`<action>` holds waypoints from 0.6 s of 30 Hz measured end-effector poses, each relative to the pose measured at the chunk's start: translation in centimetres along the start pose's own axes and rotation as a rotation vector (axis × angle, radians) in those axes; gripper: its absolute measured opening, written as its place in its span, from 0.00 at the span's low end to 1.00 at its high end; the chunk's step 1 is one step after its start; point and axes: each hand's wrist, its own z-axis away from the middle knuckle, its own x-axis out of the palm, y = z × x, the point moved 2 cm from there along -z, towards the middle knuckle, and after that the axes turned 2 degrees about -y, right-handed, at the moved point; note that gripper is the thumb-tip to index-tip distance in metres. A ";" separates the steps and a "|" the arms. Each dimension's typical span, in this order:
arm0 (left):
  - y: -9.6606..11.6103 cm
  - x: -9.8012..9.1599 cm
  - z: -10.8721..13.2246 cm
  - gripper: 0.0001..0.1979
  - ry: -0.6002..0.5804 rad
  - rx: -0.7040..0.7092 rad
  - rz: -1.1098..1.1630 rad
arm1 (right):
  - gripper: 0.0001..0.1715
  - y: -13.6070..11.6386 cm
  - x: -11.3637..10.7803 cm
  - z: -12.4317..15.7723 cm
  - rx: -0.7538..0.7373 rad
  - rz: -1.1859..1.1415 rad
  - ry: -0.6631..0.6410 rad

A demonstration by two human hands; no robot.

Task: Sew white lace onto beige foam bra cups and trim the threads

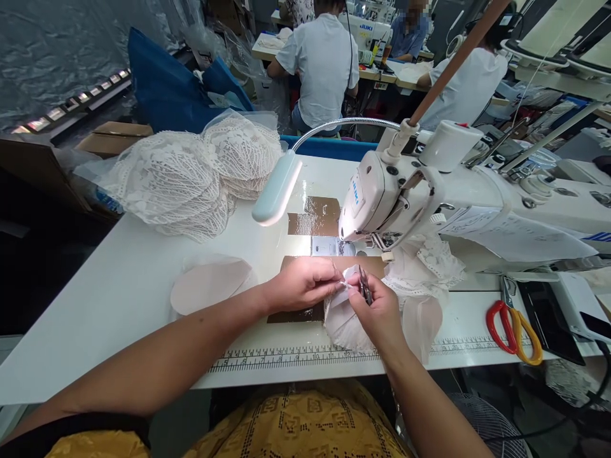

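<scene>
My left hand (303, 283) pinches the edge of a thin white fabric piece (347, 327) between thumb and fingertips. Close against it, my right hand (379, 312) is closed around small dark thread snips (365, 286), its thumb and forefinger also at the fabric's edge. The gathered fabric hangs below both hands onto the table's front. Just beyond the hands stands a white sewing machine (370, 194), its needle area lit. White lace (424, 264) is heaped to the right of the machine's head. Pale oval fabric pieces (422, 324) lie beside my right wrist.
Stacked lace pieces (167, 178) stand at the back left of the white table (119, 286). A lamp (277, 187) leans over the table. More oval pieces (210, 283) lie left. Scissors (513, 324) and a dark phone-like device (548, 318) sit right. Several people work behind.
</scene>
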 end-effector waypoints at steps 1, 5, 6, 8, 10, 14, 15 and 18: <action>-0.1 0.0 0.0 0.13 -0.022 -0.013 0.040 | 0.07 -0.1 -0.1 -0.1 -0.022 0.044 -0.002; -1.1 0.6 0.1 0.17 -0.155 -0.214 0.455 | 0.08 -0.5 -0.2 -0.3 -0.119 0.160 -0.002; -1.3 0.8 0.1 0.17 -0.178 -0.273 0.571 | 0.08 -0.5 -0.2 -0.3 -0.118 0.152 -0.007; -1.5 0.9 0.1 0.17 -0.180 -0.346 0.737 | 0.09 -0.4 -0.1 -0.3 -0.084 0.089 -0.042; -1.5 0.7 0.0 0.15 -0.143 -0.334 0.794 | 0.10 -0.2 0.0 -0.3 -0.029 -0.012 -0.094; -1.1 0.3 -0.4 0.10 -0.104 -0.180 0.748 | 0.14 0.7 0.5 -0.4 0.120 -0.264 -0.137; -1.0 0.3 -0.4 0.09 -0.107 -0.147 0.746 | 0.14 0.9 0.6 -0.4 0.163 -0.321 -0.139; -1.1 0.5 -0.4 0.09 -0.124 -0.104 0.765 | 0.14 1.4 0.9 -0.3 0.252 -0.399 -0.157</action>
